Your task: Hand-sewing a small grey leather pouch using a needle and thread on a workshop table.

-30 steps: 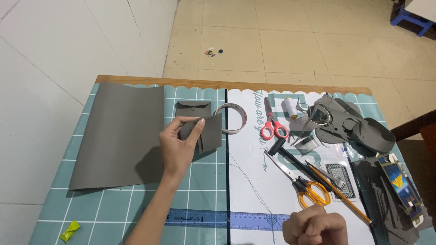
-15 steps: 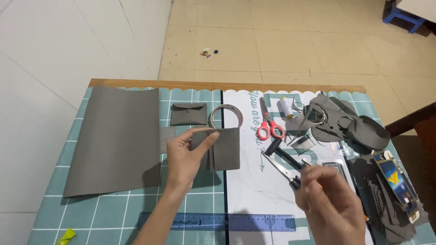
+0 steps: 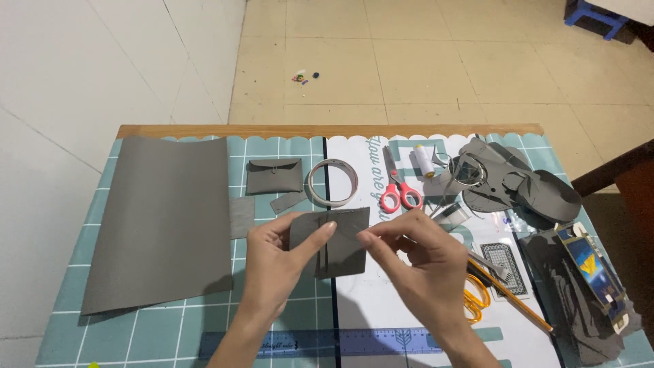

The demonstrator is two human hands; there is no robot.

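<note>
My left hand (image 3: 278, 262) pinches the left edge of a small grey leather piece (image 3: 337, 242), thumb lying across its front. Holding the same piece by its right edge is my right hand (image 3: 415, 262), fingertips at its top right corner. The piece is lifted a little above the teal cutting mat (image 3: 157, 334), with a vertical strip or fold down its middle. A small grey pouch with a flap (image 3: 274, 176) lies beyond it, beside a tape ring (image 3: 332, 182).
A large grey leather sheet (image 3: 163, 221) covers the mat's left. Red scissors (image 3: 395, 184), a thread spool (image 3: 424, 160), orange scissors (image 3: 477, 296), a pencil and grey scraps (image 3: 518, 184) crowd the right. A blue ruler (image 3: 320, 341) lies near the front edge.
The grey piece has moved from flat on the mat up into both hands. My right hand came up from the front edge to grip its right side.
</note>
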